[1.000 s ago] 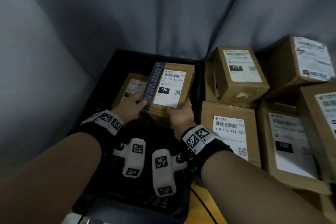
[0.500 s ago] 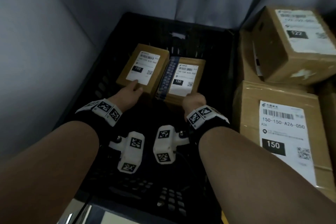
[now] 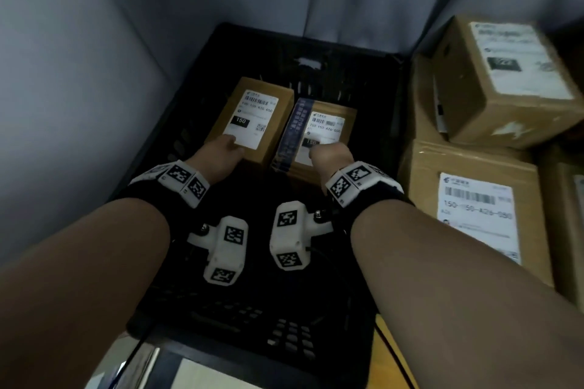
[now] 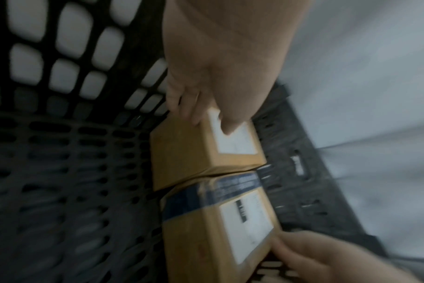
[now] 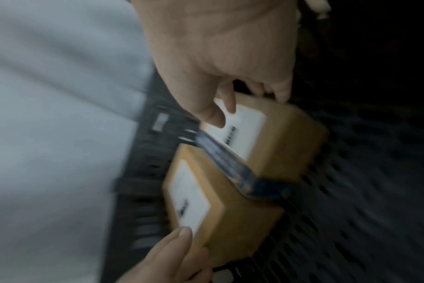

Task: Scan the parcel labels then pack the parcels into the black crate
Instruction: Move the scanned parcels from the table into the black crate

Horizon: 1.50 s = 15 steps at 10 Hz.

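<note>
Cardboard parcels sat side by side in the black crate (image 3: 390,123). My left hand (image 3: 218,153) gripped the plain parcel (image 3: 252,117), right hand (image 3: 331,156) clamped the blue-taped parcel (image 3: 316,136); best bet was nudging both flush before letting go.

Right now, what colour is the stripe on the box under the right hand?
Dark blue tape with pale print, along the box's left edge. The head view shows it best.

Bare forearms, black wrist straps (image 3: 384,199), white marker-tagged bands (image 3: 180,178), white camera modules (image 3: 226,249)
</note>
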{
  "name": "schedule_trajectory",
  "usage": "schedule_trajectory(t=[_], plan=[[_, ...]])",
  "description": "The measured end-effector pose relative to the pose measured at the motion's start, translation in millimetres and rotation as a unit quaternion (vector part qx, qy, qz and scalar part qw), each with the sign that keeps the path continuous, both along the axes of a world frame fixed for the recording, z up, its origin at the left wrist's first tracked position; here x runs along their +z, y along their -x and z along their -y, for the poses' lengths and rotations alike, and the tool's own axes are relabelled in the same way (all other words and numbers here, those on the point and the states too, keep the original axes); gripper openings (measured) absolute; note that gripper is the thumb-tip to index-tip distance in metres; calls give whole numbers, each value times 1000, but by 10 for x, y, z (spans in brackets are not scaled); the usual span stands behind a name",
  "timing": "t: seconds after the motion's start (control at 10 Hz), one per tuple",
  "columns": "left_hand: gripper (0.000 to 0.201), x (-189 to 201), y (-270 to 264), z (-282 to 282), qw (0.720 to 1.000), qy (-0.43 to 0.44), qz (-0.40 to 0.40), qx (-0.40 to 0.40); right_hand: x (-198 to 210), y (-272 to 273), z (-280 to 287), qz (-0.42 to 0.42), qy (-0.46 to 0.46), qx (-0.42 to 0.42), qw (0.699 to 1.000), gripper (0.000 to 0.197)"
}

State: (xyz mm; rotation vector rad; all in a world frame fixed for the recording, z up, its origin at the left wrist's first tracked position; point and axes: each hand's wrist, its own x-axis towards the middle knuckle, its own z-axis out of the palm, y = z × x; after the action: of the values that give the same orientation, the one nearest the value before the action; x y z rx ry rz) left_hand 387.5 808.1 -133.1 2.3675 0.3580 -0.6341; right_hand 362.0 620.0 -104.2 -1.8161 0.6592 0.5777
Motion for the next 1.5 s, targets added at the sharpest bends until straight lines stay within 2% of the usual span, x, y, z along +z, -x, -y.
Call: schedule_trajectory(t=[0.1, 0.2, 0.3, 0.4, 0.5, 0.7, 0.8, 0.9, 1.1, 1.2, 1.3, 1.4, 1.5], plan=[[50, 337, 44, 97, 1000, 5, 25, 2, 217, -106, 147, 55, 38, 42, 997, 35], [45, 711, 134, 256, 997, 42, 62, 4, 623, -25, 265, 142, 40, 50, 988, 26], [41, 1064, 317, 523, 993, 85, 83, 8, 1056, 217, 520, 221, 61, 72, 971, 13], [38, 1397, 505, 847, 989, 110, 94, -36, 1360, 522, 904, 284, 121, 75, 948, 12], [40, 1765, 619, 1244, 980, 146, 107, -76, 1686, 830, 1291, 305, 169, 75, 934, 14], [38, 2351, 759, 2176, 959, 225, 129, -111, 2232, 1237, 2040, 349, 262, 7, 899, 18], [35, 2399, 914, 2564, 956, 244, 111, -115, 2372, 1425, 2411, 349, 289, -29, 891, 20], [33, 2373, 1097, 2863, 956, 249, 94, -122, 2436, 1616, 2811, 308, 292, -56, 904, 30], [36, 2250, 1336, 3268, 966, 233, 50, -100, 2216, 2014, 3345, 166, 162, -84, 969, 60], [26, 2167, 1484, 3409, 970, 212, 20, -119, 2037, 2162, 3419, 115, 97, -86, 985, 63], [34, 2039, 1628, 3481, 967, 208, -50, -137, 1891, 2218, 3446, 125, 54, -89, 987, 65], [50, 1865, 1750, 3505, 956, 237, -96, -142, 1800, 2234, 3465, 120, 17, -88, 989, 81], [50, 1857, 1876, 3542, 945, 276, -99, -145, 1710, 2257, 3466, 135, -58, -150, 978, 90]])
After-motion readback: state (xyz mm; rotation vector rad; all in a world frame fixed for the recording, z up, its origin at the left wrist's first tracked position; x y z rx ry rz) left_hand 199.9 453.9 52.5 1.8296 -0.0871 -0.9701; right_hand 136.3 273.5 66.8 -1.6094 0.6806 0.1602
